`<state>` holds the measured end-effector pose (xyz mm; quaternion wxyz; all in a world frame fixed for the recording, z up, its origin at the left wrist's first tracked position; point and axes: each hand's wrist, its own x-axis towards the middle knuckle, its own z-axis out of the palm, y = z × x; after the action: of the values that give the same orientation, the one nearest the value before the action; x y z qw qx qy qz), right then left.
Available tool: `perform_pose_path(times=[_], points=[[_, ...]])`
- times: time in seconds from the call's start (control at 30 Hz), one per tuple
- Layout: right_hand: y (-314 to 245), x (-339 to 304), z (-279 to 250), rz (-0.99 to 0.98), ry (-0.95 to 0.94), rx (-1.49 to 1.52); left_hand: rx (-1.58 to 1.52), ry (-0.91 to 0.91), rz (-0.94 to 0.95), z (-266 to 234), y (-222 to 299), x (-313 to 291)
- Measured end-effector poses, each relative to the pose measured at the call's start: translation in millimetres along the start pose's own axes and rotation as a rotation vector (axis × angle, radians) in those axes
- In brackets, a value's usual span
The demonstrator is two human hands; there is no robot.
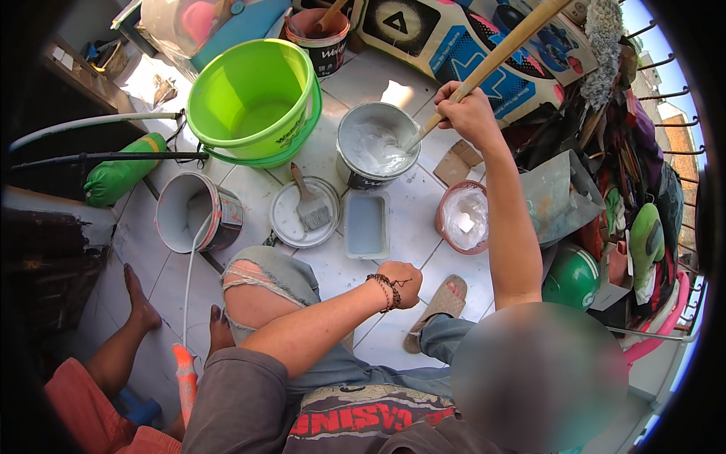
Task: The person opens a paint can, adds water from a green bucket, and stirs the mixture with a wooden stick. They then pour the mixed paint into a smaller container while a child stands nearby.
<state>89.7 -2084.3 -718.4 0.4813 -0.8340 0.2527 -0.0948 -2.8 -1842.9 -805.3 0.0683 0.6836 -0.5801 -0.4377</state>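
Observation:
My right hand (470, 115) is closed around a long wooden stick (503, 57). The stick's lower end dips into whitish-grey paint (376, 147) in a round bucket (349, 168). My left hand (399, 285), with a dark bracelet at the wrist, is curled into a fist; nothing shows in it. Just beyond it is a shallow rectangular tub (366, 223) of grey liquid. Left of that tub, a flat paintbrush (311, 204) with a wooden handle lies on a round white lid (283, 219). A small reddish tub (441, 219) lined with clear plastic stands below my right forearm.
A large lime-green bucket (219, 136) stands at the far left. An orange-handled rod (186, 371) leans into a paint-stained bucket (170, 216). Another person's bare foot (140, 306) is at left. A green helmet (571, 278) and bags crowd the right; printed boxes (454, 45) lie beyond.

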Motion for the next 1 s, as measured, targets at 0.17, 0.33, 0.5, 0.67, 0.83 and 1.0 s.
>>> perform_pose_path(times=[0.17,0.33,0.5,0.67,0.83,1.0], points=[[-6.6,4.8,30.2,-0.054,-0.182,0.249,-0.005,-0.029,0.001,-9.8,9.1,-5.0],[-4.5,22.9,20.5,-0.136,0.014,-0.041,-0.013,-0.037,-0.006,-11.1,10.8,-8.1],[-27.0,9.3,15.3,0.044,-0.274,-0.015,-0.008,0.023,0.008,-1.5,-2.0,-8.8],[-12.5,23.6,37.2,-0.143,-0.181,0.223,-0.008,0.004,0.01,-3.9,0.9,-6.5],[-20.6,27.9,23.4,-0.036,-0.073,-0.148,-0.01,0.023,-0.004,-1.1,-3.6,-7.0],[-32.1,18.8,32.5,-0.06,-0.415,0.135,-0.019,0.006,-0.005,-3.8,-6.0,-6.8]])
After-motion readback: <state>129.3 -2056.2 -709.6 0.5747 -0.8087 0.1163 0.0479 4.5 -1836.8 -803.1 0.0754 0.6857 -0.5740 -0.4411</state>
